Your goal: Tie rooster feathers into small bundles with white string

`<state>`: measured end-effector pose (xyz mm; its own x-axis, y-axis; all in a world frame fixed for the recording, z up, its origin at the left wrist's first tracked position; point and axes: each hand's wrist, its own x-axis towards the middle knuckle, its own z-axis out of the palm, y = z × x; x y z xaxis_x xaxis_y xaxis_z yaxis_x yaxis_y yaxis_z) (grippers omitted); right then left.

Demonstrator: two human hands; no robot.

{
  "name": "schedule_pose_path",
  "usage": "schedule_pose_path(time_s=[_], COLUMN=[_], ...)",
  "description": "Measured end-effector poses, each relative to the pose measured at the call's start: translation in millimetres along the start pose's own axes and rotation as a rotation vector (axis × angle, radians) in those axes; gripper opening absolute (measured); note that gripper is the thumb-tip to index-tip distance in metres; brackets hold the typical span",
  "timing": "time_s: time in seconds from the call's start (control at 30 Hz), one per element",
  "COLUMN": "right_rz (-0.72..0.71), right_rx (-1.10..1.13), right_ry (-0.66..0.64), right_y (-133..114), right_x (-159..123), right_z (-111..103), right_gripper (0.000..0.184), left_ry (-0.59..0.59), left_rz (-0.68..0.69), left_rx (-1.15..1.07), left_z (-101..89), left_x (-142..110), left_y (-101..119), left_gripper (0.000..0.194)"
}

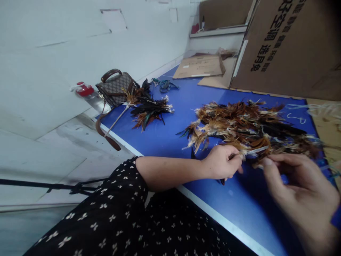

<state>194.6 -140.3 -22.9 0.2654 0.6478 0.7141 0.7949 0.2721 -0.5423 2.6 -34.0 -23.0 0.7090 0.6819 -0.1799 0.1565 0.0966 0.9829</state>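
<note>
One feather bunch (243, 153), right of frame centre, could splay if the left hand (223, 162) pinching it slackens, and the right hand (299, 188), fingertips narrowed beside it, contents unclear, might snag the pile (234, 119) on the table (162, 142).

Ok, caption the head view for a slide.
Left hand pinching feathers, right hand close by, beside a brown feather pile on a blue table.
</note>
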Motion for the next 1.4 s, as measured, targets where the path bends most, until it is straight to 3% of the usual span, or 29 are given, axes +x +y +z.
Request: schedule_pose_path(time_s=[0.07, 0.13, 0.27, 0.43, 0.63, 0.77, 1.0, 1.3, 1.4], right_rz=[-0.172, -0.258, -0.263, -0.196, -0.098, -0.143, -0.211, -0.225, -0.299], right_rx=[0.032, 0.072, 0.085, -0.059, -0.034, 0.023, -0.011, -0.132, -0.152], right_ry=[-0.082, -0.145, -0.236, -0.197, -0.134, -0.200, -0.237, -0.342, -0.364], right_y=[-2.6, -1.0, 12.5, 26.0, 10.2, 1.6, 11.1, 18.5, 21.3], right_x=[2.8, 4.9, 5.1, 4.6, 4.3, 3.4, -0.1, -2.5, -0.4], right_z=[5.6, 11.3, 14.9, 7.0, 1.3, 6.7, 12.5, 4.5, 3.0], right_gripper=[0.013, 0.018, 0.015, 0.005, 0.011, 0.007, 0.004, 0.010, 0.011], left_ry=[-0.013, -0.033, -0.051, -0.039, -0.038, -0.001, 0.017, -0.005, -0.061], left_rz=[-0.005, 0.031, 0.099, 0.135, 0.116, 0.181, 0.350, 0.407, 0.436], left_rx=[0.063, 0.130, 0.197, 0.172, 0.205, 0.328, 0.538, 0.659, 0.681], left_z=[-0.9, -1.8, -3.5, -6.2, -8.8, -8.4, -7.5, -8.6, -9.5], left_x=[-1.7, -2.9, -3.0, -4.4, -5.0, -2.9, 1.1, 2.1, 3.6], left_y=[1.8, 2.2, 1.6, 6.3, 9.8, 7.7, 2.4, -0.9, -1.7], left_gripper=[0.031, 0.026, 0.022, 0.030, 0.030, 0.030, 0.038, 0.029, 0.030])
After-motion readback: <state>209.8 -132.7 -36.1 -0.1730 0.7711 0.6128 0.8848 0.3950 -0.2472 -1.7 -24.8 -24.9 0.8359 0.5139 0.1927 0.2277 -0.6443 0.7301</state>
